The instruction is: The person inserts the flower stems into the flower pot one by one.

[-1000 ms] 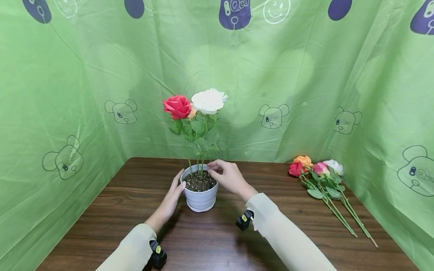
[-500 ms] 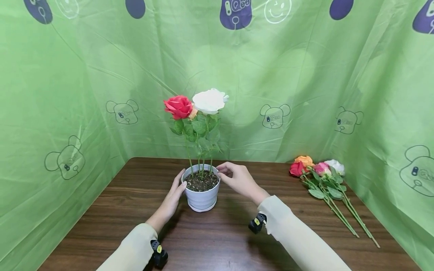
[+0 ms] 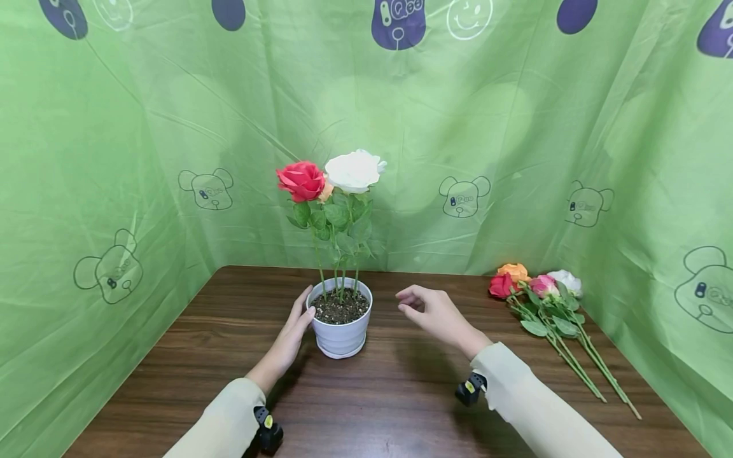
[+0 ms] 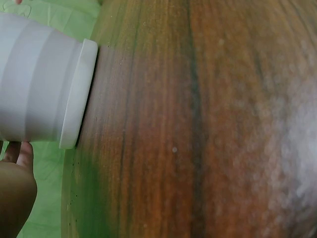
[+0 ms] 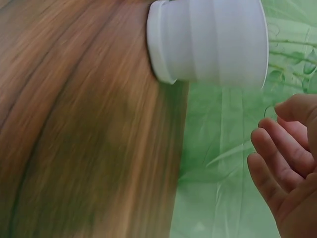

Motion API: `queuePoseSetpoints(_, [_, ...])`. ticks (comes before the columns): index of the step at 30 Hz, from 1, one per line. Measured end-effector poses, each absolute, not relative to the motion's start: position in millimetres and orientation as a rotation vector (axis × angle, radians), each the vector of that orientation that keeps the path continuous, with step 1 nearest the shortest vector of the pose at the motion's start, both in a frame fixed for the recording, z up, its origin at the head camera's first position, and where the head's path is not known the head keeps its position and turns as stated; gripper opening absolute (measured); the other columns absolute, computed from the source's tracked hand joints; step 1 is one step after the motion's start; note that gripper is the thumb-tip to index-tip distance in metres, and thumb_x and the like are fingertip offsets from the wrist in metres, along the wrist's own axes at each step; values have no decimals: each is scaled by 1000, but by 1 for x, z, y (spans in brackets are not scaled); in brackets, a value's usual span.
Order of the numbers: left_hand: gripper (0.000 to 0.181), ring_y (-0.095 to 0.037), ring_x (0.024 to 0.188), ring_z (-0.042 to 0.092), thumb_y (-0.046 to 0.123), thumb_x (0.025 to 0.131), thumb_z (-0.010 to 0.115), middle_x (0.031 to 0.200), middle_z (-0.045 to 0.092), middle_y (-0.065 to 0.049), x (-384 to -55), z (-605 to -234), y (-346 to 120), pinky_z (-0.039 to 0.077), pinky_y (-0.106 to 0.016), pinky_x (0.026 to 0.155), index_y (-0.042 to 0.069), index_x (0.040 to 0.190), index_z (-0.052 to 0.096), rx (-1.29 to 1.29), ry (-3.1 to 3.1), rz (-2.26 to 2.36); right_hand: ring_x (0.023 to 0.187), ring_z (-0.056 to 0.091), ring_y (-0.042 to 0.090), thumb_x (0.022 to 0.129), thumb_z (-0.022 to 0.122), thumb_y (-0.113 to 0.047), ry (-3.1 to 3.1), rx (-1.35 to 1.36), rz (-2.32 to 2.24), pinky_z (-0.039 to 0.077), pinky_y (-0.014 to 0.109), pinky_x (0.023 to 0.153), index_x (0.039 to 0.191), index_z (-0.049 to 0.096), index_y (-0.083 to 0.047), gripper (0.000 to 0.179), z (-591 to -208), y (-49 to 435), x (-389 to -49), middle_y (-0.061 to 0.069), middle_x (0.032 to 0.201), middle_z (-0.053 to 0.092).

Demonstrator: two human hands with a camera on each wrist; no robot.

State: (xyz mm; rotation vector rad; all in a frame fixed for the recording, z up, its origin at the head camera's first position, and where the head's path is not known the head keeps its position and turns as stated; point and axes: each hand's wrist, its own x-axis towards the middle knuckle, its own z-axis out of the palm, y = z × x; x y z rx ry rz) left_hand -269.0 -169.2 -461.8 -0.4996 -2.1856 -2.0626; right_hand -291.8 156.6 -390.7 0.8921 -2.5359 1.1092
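Observation:
A white ribbed flowerpot (image 3: 342, 337) with a saucer stands upright on the table, filled with dark soil (image 3: 338, 312). Several green stems rise from it, bearing a red rose (image 3: 301, 180), a white rose (image 3: 355, 172) and a partly hidden peach bloom (image 3: 326, 190). My left hand (image 3: 289, 337) rests against the pot's left side, thumb at the rim, fingers extended toward the back. The left wrist view shows fingertips touching the pot wall (image 4: 34, 84). Apart from the pot, to its right, my right hand (image 3: 438, 316) hovers with loosely bent fingers and nothing in them.
On the table's right side lies a bunch of cut roses: red (image 3: 501, 285), orange (image 3: 513, 272), pink (image 3: 543, 285) and white (image 3: 567, 282), their stems (image 3: 595, 362) pointing toward the front. A green printed curtain (image 3: 401, 114) encloses the brown wooden table (image 3: 229, 331).
My right hand has left the stems at the pot's right rim and moved right, away from the pot. The left hand and the pot have stayed in place.

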Motion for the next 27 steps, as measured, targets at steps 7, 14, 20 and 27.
queuePoseSetpoints(7, [57,-34,148,14,26,109,36,164,13,-18,-268,-460,-169,18,-57,114,12,160,15,-492,-2198,-2042,85,67,9,95,70,-13,-2579,862,1069,56,33,76,111,71,-14,17,-402,183,-292,-6,94,72])
queuePoseSetpoints(14, [56,-34,148,14,26,109,36,164,14,-18,-267,-458,-168,18,-57,114,13,160,16,-495,-2199,-2036,83,68,10,94,70,-12,-2615,785,1035,55,32,75,110,72,-13,16,-411,212,-291,-4,95,74])
queuePoseSetpoints(20, [57,-35,148,14,25,109,35,164,13,-20,-267,-459,-168,17,-58,114,11,160,14,-508,-2193,-2038,82,67,11,93,71,-11,-2638,707,971,55,34,73,108,72,-13,15,-419,241,-290,-4,93,73])
queuePoseSetpoints(27, [58,-35,148,15,25,109,36,164,14,-19,-268,-460,-168,18,-58,114,9,160,14,-513,-2190,-2039,79,65,10,92,72,-10,-2660,635,882,53,33,70,105,72,-12,13,-429,276,-284,-7,89,72])
